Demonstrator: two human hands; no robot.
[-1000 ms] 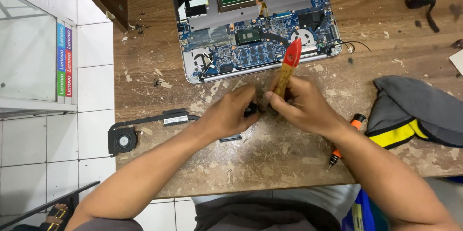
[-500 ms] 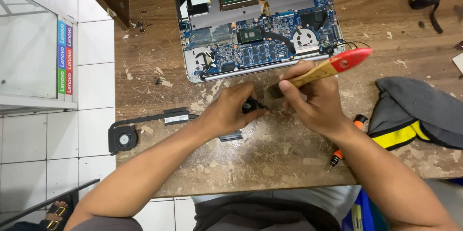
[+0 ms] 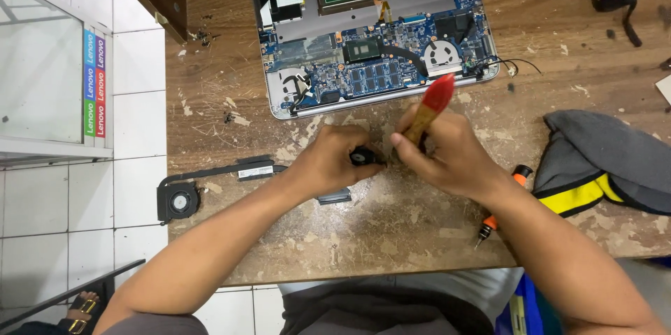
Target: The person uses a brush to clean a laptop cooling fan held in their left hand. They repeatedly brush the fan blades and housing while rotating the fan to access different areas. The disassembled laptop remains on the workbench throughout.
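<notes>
- While the left hand (image 3: pixel 335 160) pins a small black fan part (image 3: pixel 365 157) to the wooden workbench (image 3: pixel 391 237), fingers curled around it, the right hand (image 3: pixel 447 157) is closed on the wooden handle of a paintbrush (image 3: pixel 428 110).
- Half a second ago the brush lay almost level, its red end pointing off to the right; now that end stands up and tilts toward the open laptop (image 3: pixel 374 27), much as it did a second ago. The bristles are hidden between the hands, so I cannot tell whether they touch the part.
- That swing back and forth, with the left hand hardly moving, reads to me as a sweeping stroke over the black part: dusting in progress rather than finished.
- Just below the left hand a small dark flat piece (image 3: pixel 334 197) lies on the bench.
- Left of the forearm lies a second black fan with its heat pipe (image 3: pixel 210 181), which carries a small pale rectangular label.
- Near the right wrist rests an orange-handled screwdriver (image 3: pixel 502 202), and beyond it a grey cloth with a yellow stripe (image 3: pixel 608 164).
- Inside the laptop sit a green rectangular panel and white rectangular stickers on grey shielding.
- At far left, a glass cabinet (image 3: pixel 42 69) bears a vertical strip of coloured stickers: blue, purple, green and red.
</notes>
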